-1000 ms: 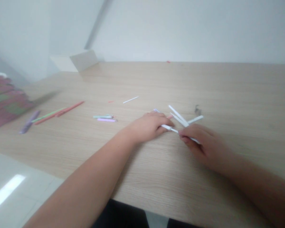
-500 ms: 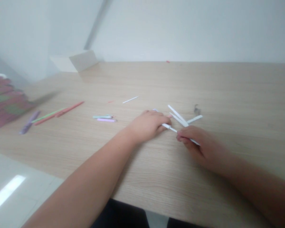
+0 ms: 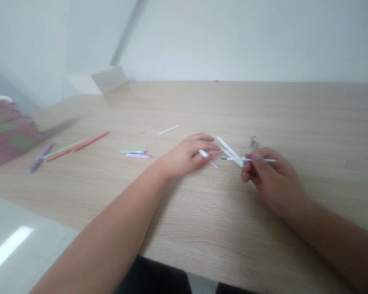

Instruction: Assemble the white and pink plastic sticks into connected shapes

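The right hand (image 3: 272, 175) was closed, pinching a thin white stick (image 3: 263, 160) level above loose white strips (image 3: 230, 150); the left hand (image 3: 184, 156), partly closed, held a pink strip (image 3: 209, 159) against the counter (image 3: 325, 114), apparently to steady it

A simple indoor workroom for handwork, perhaps for paper craft, though the exact sort of room stays uncertain. Signs of this: a long wood-grain tabletop (image 3: 263, 253) with thin coloured strips (image 3: 76, 145) scattered on it, and a blurred pink and green stack (image 3: 6, 134) at its far left. Around it, smooth white walls (image 3: 233, 41) and a glossy pale tile floor (image 3: 21, 249).
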`<state>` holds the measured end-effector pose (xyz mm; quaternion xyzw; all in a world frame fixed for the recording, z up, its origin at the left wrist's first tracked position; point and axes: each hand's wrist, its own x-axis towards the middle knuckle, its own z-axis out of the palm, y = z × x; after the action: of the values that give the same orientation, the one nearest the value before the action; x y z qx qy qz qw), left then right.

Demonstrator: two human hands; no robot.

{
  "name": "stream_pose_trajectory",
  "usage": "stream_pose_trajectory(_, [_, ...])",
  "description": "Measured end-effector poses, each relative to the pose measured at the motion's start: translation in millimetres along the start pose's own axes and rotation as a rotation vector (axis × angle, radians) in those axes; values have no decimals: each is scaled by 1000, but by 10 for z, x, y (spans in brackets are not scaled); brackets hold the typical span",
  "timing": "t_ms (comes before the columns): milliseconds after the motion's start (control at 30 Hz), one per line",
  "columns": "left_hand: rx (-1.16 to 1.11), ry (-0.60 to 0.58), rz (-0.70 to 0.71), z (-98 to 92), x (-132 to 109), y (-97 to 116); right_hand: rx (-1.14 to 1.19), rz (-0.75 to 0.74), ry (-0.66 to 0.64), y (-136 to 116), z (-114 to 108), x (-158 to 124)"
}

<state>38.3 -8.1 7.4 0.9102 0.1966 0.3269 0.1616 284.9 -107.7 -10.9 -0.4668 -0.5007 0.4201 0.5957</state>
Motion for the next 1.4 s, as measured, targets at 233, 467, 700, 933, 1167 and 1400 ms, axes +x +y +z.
stream_pose_trajectory(233, [-180, -22, 14, 80, 10, 48, -16, 27, -28, -1, 20, -5])
stream_pose_trajectory(467, [-240, -91, -81, 55, 24, 139, -56, 29, -49, -25, 15, -4])
stream_pose_trajectory(700, [-233, -100, -59, 57, 23, 158, -103, 5, -83, -24, -3, -19])
stream_pose_trajectory(933, [-72, -150, -145, 12, 55, 177, -102, 9, -82, -47, 9, -16])
stream_pose_trajectory(1167, [262, -178, -384, -132, 2, 250, -110, 25, -71, -16, -17, -2])
stream_pose_trajectory(1400, [264, -196, -359, -96, -10, 199, -76, 20, -68, 5, -26, 10])
